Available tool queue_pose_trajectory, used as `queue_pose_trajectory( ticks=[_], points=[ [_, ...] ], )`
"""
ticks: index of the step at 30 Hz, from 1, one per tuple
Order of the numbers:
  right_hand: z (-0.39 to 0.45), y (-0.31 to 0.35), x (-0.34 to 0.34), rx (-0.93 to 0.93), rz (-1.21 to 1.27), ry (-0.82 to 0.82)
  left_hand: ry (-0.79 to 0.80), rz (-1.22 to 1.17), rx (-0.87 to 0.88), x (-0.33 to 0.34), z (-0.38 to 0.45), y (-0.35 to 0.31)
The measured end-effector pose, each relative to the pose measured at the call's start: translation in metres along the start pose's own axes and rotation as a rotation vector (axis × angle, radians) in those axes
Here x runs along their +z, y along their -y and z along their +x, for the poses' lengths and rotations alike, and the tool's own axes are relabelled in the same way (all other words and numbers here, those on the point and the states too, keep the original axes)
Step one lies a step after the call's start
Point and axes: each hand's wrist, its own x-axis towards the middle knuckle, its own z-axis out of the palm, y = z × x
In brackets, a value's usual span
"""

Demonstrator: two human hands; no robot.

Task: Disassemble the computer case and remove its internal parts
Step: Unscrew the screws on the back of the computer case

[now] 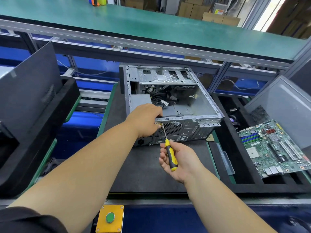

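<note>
The left hand (144, 121) hides the screwdriver (170, 154) tip and the computer case (170, 105) near corner

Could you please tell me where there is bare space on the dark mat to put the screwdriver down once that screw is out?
The dark mat is bare between the computer case and the bench's near edge, below the right hand. A narrower bare strip runs left of the case. The right side is crowded: the motherboard fills that tray.
</note>
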Motion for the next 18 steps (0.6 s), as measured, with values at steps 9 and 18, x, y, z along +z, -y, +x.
queue_pose_trajectory(
  ticks=[9,18],
  points=[
    [0.0033,-0.0055,0.0064,-0.12,-0.128,-0.036,0.001,0.007,0.005,-0.0011,-0.0005,-0.001],
    [0.0033,-0.0089,0.0031,-0.145,-0.104,0.026,0.003,0.011,0.001,-0.0003,-0.0006,-0.0008]
  ],
)
